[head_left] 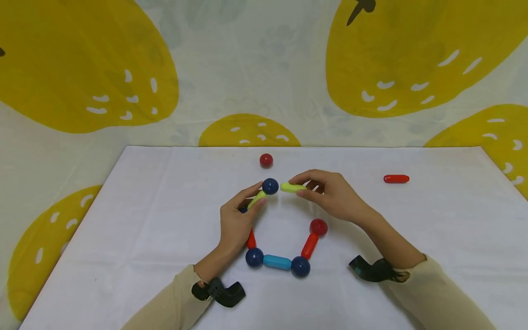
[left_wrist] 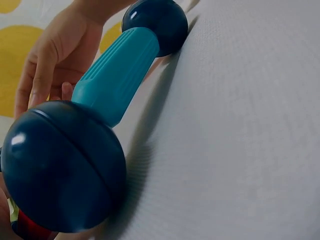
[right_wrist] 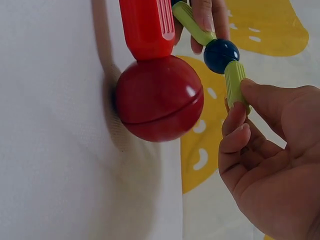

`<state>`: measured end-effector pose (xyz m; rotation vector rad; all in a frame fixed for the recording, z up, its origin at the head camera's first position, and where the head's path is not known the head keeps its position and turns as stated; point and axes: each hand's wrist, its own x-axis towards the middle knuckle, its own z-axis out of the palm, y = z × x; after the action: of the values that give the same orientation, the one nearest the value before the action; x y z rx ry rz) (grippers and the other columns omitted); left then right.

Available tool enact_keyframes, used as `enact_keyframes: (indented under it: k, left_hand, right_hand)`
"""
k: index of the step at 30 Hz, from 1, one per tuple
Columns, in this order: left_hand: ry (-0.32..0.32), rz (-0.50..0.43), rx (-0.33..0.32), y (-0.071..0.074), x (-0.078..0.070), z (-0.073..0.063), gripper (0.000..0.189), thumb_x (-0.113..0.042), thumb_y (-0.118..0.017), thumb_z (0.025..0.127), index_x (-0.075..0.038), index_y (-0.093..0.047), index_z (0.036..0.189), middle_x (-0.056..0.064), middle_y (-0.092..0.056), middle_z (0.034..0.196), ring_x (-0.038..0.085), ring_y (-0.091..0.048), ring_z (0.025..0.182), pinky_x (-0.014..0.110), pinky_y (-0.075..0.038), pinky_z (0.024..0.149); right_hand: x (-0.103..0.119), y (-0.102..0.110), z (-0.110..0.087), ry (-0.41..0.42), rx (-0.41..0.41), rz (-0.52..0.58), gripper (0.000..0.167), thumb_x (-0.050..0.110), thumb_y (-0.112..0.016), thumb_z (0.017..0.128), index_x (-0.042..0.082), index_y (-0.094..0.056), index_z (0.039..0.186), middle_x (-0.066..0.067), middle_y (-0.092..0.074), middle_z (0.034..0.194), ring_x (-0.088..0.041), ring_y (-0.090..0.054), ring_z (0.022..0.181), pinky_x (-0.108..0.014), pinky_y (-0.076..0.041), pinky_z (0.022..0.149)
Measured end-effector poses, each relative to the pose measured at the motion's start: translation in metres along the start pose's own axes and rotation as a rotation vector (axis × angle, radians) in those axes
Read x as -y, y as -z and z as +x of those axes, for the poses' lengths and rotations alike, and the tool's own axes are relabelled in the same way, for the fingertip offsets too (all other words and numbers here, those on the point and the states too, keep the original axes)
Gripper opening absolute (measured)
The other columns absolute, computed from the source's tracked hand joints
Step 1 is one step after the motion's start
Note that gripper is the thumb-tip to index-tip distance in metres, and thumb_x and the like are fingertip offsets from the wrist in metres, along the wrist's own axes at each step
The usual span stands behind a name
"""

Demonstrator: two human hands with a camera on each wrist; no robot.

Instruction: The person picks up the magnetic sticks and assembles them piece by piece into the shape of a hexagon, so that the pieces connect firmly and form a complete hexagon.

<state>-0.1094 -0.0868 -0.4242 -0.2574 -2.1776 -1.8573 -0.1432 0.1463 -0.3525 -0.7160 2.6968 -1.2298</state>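
Note:
My left hand (head_left: 236, 224) pinches a yellow-green rod (head_left: 256, 200) between fingers and thumb. A dark blue ball (head_left: 270, 186) sits on that rod's upper end; another, partly hidden by the hand, is at its lower end. My right hand (head_left: 336, 198) pinches a second yellow-green rod (head_left: 292, 187) by one end. Its free end points at the upper blue ball, with a slight gap in the head view. Below, joined pieces form an open frame: a red rod (head_left: 251, 240), a blue ball (head_left: 254, 257), a light blue rod (head_left: 277, 261), a blue ball (head_left: 300, 266), a red rod (head_left: 310, 246) and a red ball (head_left: 318, 227).
A loose red ball (head_left: 266, 160) lies near the back edge of the white-covered table (head_left: 165, 183). Off to the right rests a loose red rod (head_left: 396, 178). Behind the table hangs a cloth (head_left: 255, 68) with yellow shapes.

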Motion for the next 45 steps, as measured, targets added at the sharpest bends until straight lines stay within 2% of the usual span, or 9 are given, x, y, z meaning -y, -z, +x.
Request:
enact_keyframes:
  k: [9, 12, 15, 19, 22, 24, 32, 41, 45]
  left_hand:
    - [-0.007, 0.005, -0.001, 0.0, -0.002, 0.001, 0.037, -0.018, -0.072, 0.087, -0.025, -0.066, 0.123, -0.004, -0.067, 0.11, 0.016, -0.064, 0.089, 0.034, -0.05, 0.08]
    - [0.0, 0.031, 0.033, 0.004, -0.003, 0.004, 0.037, -0.018, -0.071, 0.088, -0.022, -0.065, 0.125, -0.001, -0.066, 0.105, 0.016, -0.064, 0.086, 0.034, -0.05, 0.079]
    - [0.056, 0.033, 0.114, 0.011, -0.006, 0.009, 0.04, -0.022, -0.07, 0.089, -0.02, -0.061, 0.129, 0.001, -0.065, 0.101, 0.017, -0.064, 0.082, 0.031, -0.051, 0.073]
    - [0.176, 0.03, 0.277, 0.022, -0.01, 0.02, 0.044, -0.028, -0.068, 0.091, -0.024, -0.055, 0.132, 0.004, -0.065, 0.098, 0.02, -0.065, 0.076, 0.028, -0.05, 0.067]
    - [0.226, 0.031, 0.367, 0.029, -0.013, 0.027, 0.043, -0.029, -0.067, 0.091, -0.025, -0.053, 0.132, 0.007, -0.066, 0.096, 0.022, -0.065, 0.074, 0.031, -0.05, 0.071]
    - [0.249, 0.013, 0.396, 0.033, -0.012, 0.03, 0.043, -0.029, -0.067, 0.091, -0.024, -0.052, 0.131, 0.009, -0.067, 0.095, 0.024, -0.065, 0.073, 0.033, -0.05, 0.073]
    - [0.289, -0.103, 0.426, 0.037, -0.001, 0.033, 0.049, -0.03, -0.067, 0.091, -0.017, -0.046, 0.134, 0.021, -0.057, 0.087, 0.034, -0.057, 0.051, 0.031, -0.049, 0.052]
    - [0.249, -0.085, 0.384, 0.033, 0.002, 0.032, 0.034, -0.024, -0.067, 0.091, -0.018, -0.054, 0.121, 0.012, -0.056, 0.104, 0.03, -0.057, 0.047, 0.027, -0.047, 0.046]
    - [0.207, -0.094, 0.388, 0.033, 0.004, 0.032, 0.033, -0.019, -0.068, 0.091, -0.018, -0.057, 0.122, 0.015, -0.06, 0.083, 0.029, -0.055, 0.048, 0.027, -0.047, 0.047]
  right_hand:
    - [0.002, -0.004, 0.004, 0.004, 0.005, -0.018, 0.026, 0.016, -0.069, 0.089, 0.021, -0.068, 0.115, 0.008, -0.065, 0.108, -0.016, -0.058, 0.089, -0.035, -0.051, 0.076]
    - [0.004, -0.006, 0.006, -0.003, 0.002, -0.014, 0.026, 0.015, -0.07, 0.089, 0.02, -0.068, 0.114, 0.007, -0.065, 0.108, -0.016, -0.058, 0.088, -0.034, -0.051, 0.076]
    - [0.006, -0.009, 0.008, -0.006, 0.003, -0.013, 0.027, 0.014, -0.07, 0.089, 0.019, -0.068, 0.115, 0.006, -0.066, 0.108, -0.016, -0.058, 0.088, -0.034, -0.051, 0.075]
    - [0.003, -0.011, 0.013, -0.006, 0.004, -0.011, 0.026, 0.014, -0.069, 0.089, 0.018, -0.069, 0.115, 0.005, -0.066, 0.108, -0.017, -0.059, 0.089, -0.033, -0.051, 0.074]
    - [0.003, -0.013, 0.017, -0.009, 0.009, -0.005, 0.025, 0.015, -0.068, 0.09, 0.018, -0.069, 0.114, 0.005, -0.066, 0.108, -0.017, -0.059, 0.089, -0.032, -0.051, 0.074]
    - [0.003, -0.014, 0.02, -0.013, 0.017, 0.0, 0.024, 0.015, -0.068, 0.09, 0.017, -0.069, 0.115, 0.005, -0.066, 0.108, -0.017, -0.06, 0.088, -0.032, -0.051, 0.074]
    - [0.005, -0.023, 0.034, 0.014, 0.07, 0.03, 0.025, 0.013, -0.067, 0.091, 0.014, -0.068, 0.116, 0.006, -0.066, 0.108, -0.017, -0.06, 0.088, -0.031, -0.052, 0.073]
    - [0.007, -0.032, 0.043, 0.01, 0.095, 0.032, 0.024, 0.015, -0.066, 0.092, 0.016, -0.068, 0.116, 0.006, -0.066, 0.109, -0.016, -0.06, 0.088, -0.03, -0.052, 0.071]
    - [0.008, -0.032, 0.044, 0.004, 0.099, 0.022, 0.024, 0.015, -0.066, 0.091, 0.016, -0.068, 0.115, 0.005, -0.066, 0.109, -0.016, -0.06, 0.088, -0.03, -0.052, 0.073]
